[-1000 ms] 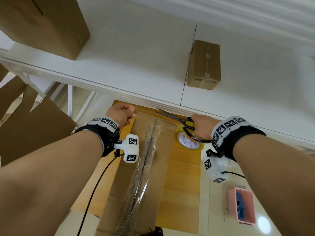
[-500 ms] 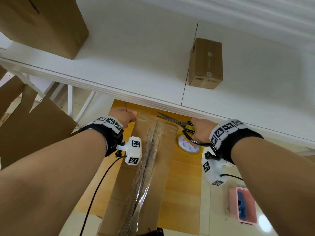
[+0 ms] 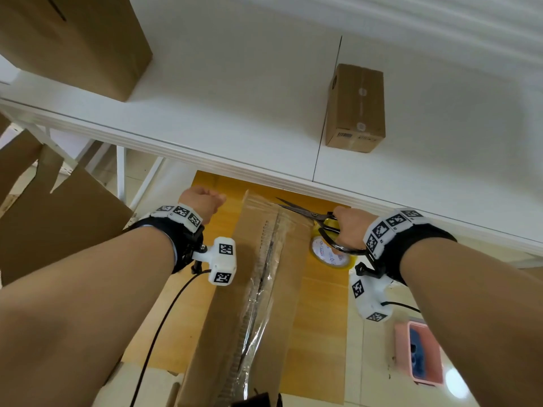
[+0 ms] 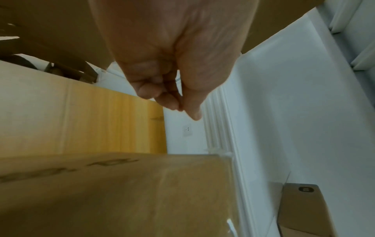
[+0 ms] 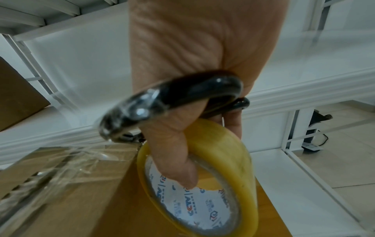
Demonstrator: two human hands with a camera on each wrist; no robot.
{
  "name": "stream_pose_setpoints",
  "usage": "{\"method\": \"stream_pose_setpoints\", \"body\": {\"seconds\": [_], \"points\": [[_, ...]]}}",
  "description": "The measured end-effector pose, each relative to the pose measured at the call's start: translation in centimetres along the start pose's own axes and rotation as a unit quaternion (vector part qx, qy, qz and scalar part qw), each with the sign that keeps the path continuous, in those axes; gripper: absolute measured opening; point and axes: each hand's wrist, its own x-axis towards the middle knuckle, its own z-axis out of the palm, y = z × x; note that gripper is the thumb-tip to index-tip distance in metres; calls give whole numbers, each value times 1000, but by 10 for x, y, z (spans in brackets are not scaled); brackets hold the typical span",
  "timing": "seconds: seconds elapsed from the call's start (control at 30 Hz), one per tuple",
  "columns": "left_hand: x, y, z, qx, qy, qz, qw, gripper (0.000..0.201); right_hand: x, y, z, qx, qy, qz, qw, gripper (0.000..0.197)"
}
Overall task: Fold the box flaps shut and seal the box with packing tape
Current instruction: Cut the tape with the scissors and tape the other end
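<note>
Table edge (image 3: 264, 171); wrist reveals tape roll (image 5: 223, 160).

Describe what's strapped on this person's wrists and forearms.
Both forearms are bare, no sleeves. Each wrist wears a black cuff edged by a white band of square black-and-white markers. A white camera pod with the same markers hangs from each cuff, trailing a thin black cable.

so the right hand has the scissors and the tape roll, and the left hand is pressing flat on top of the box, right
Not quite. The right hand does hold the scissors and the tape roll, but the left hand isn't flat on the box. The left wrist view shows its fingers curled in a pinch, off the cardboard at the box's far end.
</note>
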Motion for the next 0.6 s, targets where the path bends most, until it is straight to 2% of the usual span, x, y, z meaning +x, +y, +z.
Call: {"method": "stream_pose_setpoints", "body": {"seconds": [0.1,0.2,0.37,0.6], "points": [[-4,19,-3,-14,-52,103,993,15,0,0,0,2,1,1,1000,39],[-9,34,3,18,-127,159,979,18,1,0,1,2,0,3,1000,40],[-18,36,14,112,-187,193,957,16,0,2,3,9,-8,13,1000,46],[-19,36,25,172,-188,212,944,23,2,2,5,19,-1,15,1000,43]]}}
